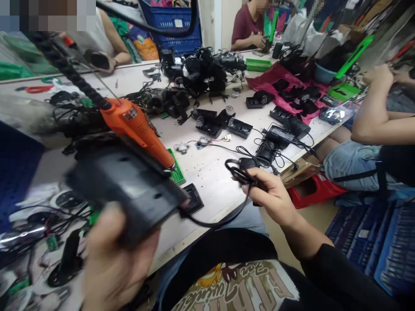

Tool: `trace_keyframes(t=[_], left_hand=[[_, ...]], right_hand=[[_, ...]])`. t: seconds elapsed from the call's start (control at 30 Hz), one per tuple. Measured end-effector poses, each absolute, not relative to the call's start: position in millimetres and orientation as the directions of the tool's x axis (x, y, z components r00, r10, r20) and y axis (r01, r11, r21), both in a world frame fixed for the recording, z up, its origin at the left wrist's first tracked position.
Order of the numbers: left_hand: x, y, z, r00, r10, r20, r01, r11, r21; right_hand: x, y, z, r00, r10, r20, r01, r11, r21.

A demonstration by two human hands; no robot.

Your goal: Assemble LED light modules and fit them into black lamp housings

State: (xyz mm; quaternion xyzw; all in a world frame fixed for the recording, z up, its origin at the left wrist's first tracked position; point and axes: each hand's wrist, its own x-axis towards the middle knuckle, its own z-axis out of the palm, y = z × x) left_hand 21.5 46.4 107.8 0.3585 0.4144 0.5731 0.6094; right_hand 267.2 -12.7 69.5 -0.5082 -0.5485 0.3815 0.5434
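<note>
Left grip [116,263] clenched on black plastic casing [126,194], lower left of frame | right grip [272,198] grasping black cord [238,170], lower centre | cord slack between both | orange electric screwdriver [136,127] just above casing, left of centre, over desk [207,190]

Black casing [126,194] blurred — left hand [113,259] blurred too

**Head Camera: Forward and Downward View**

The head-worn camera looks forward and down from above the person's printed shirt [233,289]. The left hand [113,259] and right hand [272,198] sit close to the lens. The table [207,190] runs slantwise across the frame, its far edge well away.
</note>
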Motion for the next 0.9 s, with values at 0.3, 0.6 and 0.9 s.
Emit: trace_keyframes(t=[0.3,0.6,0.9], left_hand=[[167,21,56,0.625,0.757,-0.191,-0.034,0.271,0.962],[296,106,32,0.979,0.196,0.056,0.167,-0.929,0.332],[254,144,10,0.956,0.29,0.052,0.287,-0.956,0.058]], right_hand=[[316,-55,38,0.276,0.961,0.008,-0.056,0.024,-0.998],[447,-84,32,0.699,0.714,0.027,0.062,-0.023,-0.998],[482,7,39,0.39,0.916,-0.096,0.454,-0.283,-0.845]])
